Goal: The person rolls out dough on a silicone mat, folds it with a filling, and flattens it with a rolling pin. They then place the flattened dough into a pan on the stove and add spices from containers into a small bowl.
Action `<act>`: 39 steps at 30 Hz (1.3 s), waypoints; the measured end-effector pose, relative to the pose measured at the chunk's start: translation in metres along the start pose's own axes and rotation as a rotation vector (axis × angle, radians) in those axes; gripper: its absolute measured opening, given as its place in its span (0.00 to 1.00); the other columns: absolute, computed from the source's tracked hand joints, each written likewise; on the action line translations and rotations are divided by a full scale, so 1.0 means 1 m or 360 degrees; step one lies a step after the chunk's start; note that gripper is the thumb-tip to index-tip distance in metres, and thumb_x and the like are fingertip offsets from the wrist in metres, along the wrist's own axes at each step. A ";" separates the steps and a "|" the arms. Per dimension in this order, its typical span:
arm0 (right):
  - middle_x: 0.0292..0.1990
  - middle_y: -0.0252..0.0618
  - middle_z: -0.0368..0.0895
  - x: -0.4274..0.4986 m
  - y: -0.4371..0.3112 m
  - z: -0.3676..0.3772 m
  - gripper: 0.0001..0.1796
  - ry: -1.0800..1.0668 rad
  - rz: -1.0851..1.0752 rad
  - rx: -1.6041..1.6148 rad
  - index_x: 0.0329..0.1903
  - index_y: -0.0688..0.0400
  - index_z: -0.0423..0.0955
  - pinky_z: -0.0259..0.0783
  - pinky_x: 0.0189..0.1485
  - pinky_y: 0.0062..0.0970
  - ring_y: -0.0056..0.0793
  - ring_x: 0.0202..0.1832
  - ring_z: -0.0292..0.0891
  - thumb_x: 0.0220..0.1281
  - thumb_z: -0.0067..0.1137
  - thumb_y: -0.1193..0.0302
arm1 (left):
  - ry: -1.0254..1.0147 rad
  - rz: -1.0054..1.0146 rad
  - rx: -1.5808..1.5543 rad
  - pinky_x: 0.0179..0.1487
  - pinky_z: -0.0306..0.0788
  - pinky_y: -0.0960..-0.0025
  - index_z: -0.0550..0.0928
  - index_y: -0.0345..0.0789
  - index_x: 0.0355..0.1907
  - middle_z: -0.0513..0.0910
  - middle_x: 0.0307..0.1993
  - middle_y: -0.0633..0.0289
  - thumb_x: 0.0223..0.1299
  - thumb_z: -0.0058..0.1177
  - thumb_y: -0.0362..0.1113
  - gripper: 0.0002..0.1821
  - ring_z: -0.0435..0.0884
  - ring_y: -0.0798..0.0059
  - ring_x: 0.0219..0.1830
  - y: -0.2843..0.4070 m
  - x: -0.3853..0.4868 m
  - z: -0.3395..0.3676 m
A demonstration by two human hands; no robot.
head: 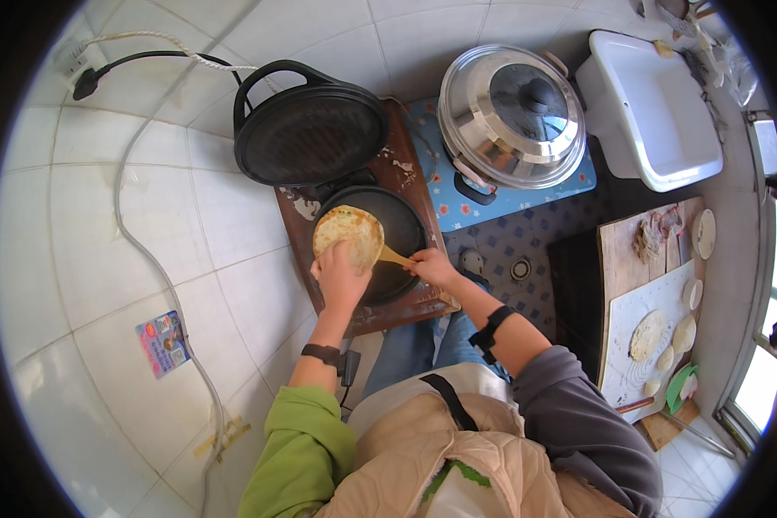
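A browned round flatbread (pixel 348 228) is lifted over the left part of a black electric griddle (pixel 405 223). My left hand (pixel 342 275) grips its near edge, fingers on top and the thumb out of sight. My right hand (pixel 432 267) holds the handle of a wooden spatula (pixel 395 257), whose blade is hidden at the flatbread's right side, seemingly beneath it. The griddle's lid (pixel 314 133) stands raised at the back on its hinge. Below the bread, the dark cooking plate shows bare on the right.
The griddle rests on a brown wooden table (pixel 440 294) with white flour patches. Behind right, a lidded steel pot (pixel 511 123) stands on a blue flowered surface (pixel 456 207) beside a white basin (pixel 673 116). At right, a white mat (pixel 621 324) holds a flat dough round (pixel 647 335) and several dough pieces. A grey cable (pixel 149 252) runs down the tiled wall.
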State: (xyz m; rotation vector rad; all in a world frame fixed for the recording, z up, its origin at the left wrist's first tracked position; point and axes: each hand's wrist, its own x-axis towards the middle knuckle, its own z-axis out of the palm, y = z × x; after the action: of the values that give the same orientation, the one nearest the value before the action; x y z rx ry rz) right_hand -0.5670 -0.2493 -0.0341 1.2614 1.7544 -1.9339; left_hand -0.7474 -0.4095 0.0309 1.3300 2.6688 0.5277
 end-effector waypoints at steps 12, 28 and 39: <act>0.23 0.48 0.87 -0.006 -0.032 0.026 0.27 0.0248 -0.0230 -0.0020 0.35 0.65 0.91 0.76 0.35 0.37 0.36 0.26 0.84 0.65 0.76 0.49 | -0.0242 -0.0376 -0.0116 0.72 0.59 0.46 0.82 0.46 0.65 0.84 0.63 0.59 0.55 0.64 0.31 0.31 0.78 0.57 0.69 -0.014 -0.027 -0.003; 0.36 0.35 0.80 -0.081 -0.035 -0.003 0.09 0.0898 -0.1091 -0.1361 0.50 0.53 0.84 0.80 0.31 0.38 0.38 0.36 0.87 0.76 0.64 0.63 | 0.0086 -0.2080 -0.2226 0.74 0.63 0.68 0.75 0.31 0.74 0.77 0.73 0.61 0.57 0.52 0.29 0.37 0.73 0.69 0.74 0.016 -0.076 0.000; 0.42 0.37 0.83 -0.127 -0.012 -0.020 0.08 0.0450 -0.0974 -0.1712 0.44 0.53 0.84 0.84 0.37 0.40 0.41 0.45 0.88 0.62 0.65 0.72 | 0.0383 -0.1614 -0.1860 0.69 0.72 0.69 0.81 0.30 0.69 0.83 0.68 0.58 0.73 0.47 0.23 0.24 0.80 0.69 0.68 -0.005 -0.102 -0.062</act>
State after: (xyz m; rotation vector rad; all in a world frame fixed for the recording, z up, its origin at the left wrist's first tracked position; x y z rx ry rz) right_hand -0.4906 -0.2736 0.0676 0.6201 2.9181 -0.6374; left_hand -0.7046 -0.5091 0.0812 -0.3802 2.0054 1.6516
